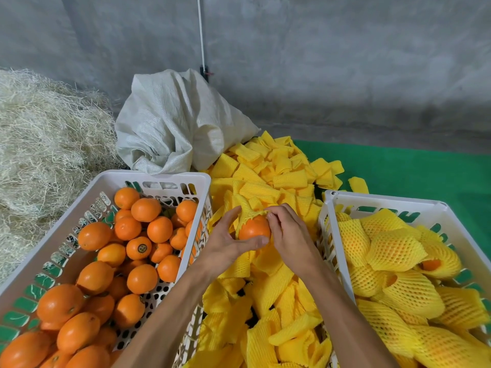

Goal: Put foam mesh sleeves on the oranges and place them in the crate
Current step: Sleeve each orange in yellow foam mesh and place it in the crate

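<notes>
Nearest the camera, two bare forearms reach forward over a loose pile of flat yellow foam mesh sleeves (268,288) that fills the gap between two crates. The hands meet close together on one round orange (253,229) held above that pile. The left hand (225,240) grips the fruit from the left and beneath, its thumb lying across the lower front. The right hand (285,229) pinches the edge of a yellow foam mesh sleeve (248,209) that is stretched over the top of the orange; the lower part of the fruit is bare.

On the left stands a white slotted plastic crate (159,179) heaped with bare oranges (132,251), its right wall just beside the left forearm. On the right, a second white plastic crate (385,200) holds sleeved oranges (393,251), packed touching one another; one shows bare peel through an open sleeve end.

Beyond the pile lies a slumped white woven sack (175,123), touching the far corner of the left crate. A mound of pale straw-like wood shavings (45,144) spreads at far left. A green mat (411,166) covers the floor at right, with a few sleeves scattered on it, and a grey concrete wall (318,62) closes the back.
</notes>
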Available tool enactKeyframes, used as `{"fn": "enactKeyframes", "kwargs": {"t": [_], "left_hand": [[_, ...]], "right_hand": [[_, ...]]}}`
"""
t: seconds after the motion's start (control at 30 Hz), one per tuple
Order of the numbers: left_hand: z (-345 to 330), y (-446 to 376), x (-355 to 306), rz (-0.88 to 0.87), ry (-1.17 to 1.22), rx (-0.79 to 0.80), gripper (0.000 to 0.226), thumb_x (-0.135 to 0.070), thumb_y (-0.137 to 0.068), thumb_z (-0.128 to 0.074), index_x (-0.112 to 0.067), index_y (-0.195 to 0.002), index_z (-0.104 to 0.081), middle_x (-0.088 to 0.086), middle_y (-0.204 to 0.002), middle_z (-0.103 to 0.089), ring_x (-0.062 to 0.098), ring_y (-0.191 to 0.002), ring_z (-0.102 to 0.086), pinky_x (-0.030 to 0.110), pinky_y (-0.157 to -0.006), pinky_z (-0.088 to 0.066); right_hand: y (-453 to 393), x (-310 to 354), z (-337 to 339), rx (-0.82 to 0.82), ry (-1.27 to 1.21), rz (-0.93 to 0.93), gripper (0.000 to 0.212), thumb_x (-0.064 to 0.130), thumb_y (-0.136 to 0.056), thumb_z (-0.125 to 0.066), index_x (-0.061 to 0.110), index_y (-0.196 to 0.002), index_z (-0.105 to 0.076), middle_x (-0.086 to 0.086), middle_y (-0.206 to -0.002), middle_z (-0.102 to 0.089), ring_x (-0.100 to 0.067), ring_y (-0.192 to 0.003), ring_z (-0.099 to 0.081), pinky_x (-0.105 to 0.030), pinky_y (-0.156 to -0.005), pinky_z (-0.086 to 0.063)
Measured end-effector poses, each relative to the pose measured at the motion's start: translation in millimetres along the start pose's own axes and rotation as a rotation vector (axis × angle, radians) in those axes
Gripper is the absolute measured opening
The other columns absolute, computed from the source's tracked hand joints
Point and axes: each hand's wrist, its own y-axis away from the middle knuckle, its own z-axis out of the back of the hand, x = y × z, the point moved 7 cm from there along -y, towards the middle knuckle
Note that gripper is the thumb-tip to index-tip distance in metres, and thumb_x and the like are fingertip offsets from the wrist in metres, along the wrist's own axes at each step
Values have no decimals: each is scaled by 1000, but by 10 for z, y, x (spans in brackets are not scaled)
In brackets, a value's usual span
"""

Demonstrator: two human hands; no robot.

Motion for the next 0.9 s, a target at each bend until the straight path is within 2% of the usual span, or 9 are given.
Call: {"fn": "enactKeyframes", "kwargs": {"t": [0.07,0.13,0.23,0.3,0.4,0.5,0.57,0.73,0.9], "left_hand": [[68,20,-45,32,-10,-133,91,-55,-60,-86,-24,-140,-57,-33,-102,-66,-16,-89,-66,8,-67,-50],[163,31,-86,61,-29,-243,74,-64,-55,-73,-31,-121,-66,-28,-84,-71,-10,-81,-67,10,-63,-49],[193,34,-117,-11,-39,-282,32,-65,-59,-70,-46,-84,-63,-17,-52,-60,1,-49,-55,11,-49,-43],[163,50,-122,-66,-3,-281,23,-58,-72,-74,-39,-85,-68,-11,-45,-47,7,-43,-43,18,-48,-41],[128,47,-74,-1,198,-283,30,-51,-76,-81,-35,-98,-68,-11,-74,-76,13,-72,-75,25,-63,-59],[90,-18,6,81,447,-177,41,-48,-87,-75,-15,-112,-76,6,-112,-78,27,-106,-74,38,-80,-63],[54,-44,32,127,582,-90,41,-44,-100,-63,-11,-125,-69,13,-125,-73,31,-117,-70,42,-89,-61],[-29,-45,82,209,501,19,56,-45,-89,-73,-12,-132,-61,10,-123,-72,28,-109,-71,44,-79,-60],[78,-22,100,181,240,-32,79,-56,-68,-88,-13,-129,-62,9,-127,-67,21,-109,-69,43,-79,-62]], "right_hand": [[11,47,23,-5,27,27,26,23,-108,-41,7,-118,-59,3,-106,-52,-13,-88,-54,-36,-77,-49],[15,114,35,1,63,49,32,25,-108,-38,4,-118,-59,-1,-106,-53,-19,-87,-56,-41,-74,-50],[28,216,46,-18,107,85,31,23,-108,-38,3,-117,-60,-4,-105,-53,-19,-84,-54,-40,-72,-49],[12,241,65,-39,118,90,29,23,-108,-38,5,-116,-59,-3,-105,-54,-19,-84,-55,-38,-70,-50],[29,196,28,-46,81,52,26,28,-108,-43,11,-118,-59,4,-108,-55,-10,-88,-56,-28,-71,-50],[66,87,-68,11,-144,-122,38,47,-104,-48,22,-131,-57,13,-119,-59,4,-100,-60,-16,-81,-51],[87,70,-118,38,-230,-173,42,51,-102,-48,22,-131,-61,14,-119,-58,1,-100,-64,-25,-86,-56],[76,104,-76,-12,-70,-104,30,25,-108,-44,5,-104,-66,1,-97,-53,-17,-81,-63,-40,-74,-52],[48,40,-76,36,12,-133,17,18,-103,-54,5,-106,-66,8,-91,-48,-6,-72,-52,-21,-68,-38]]}}
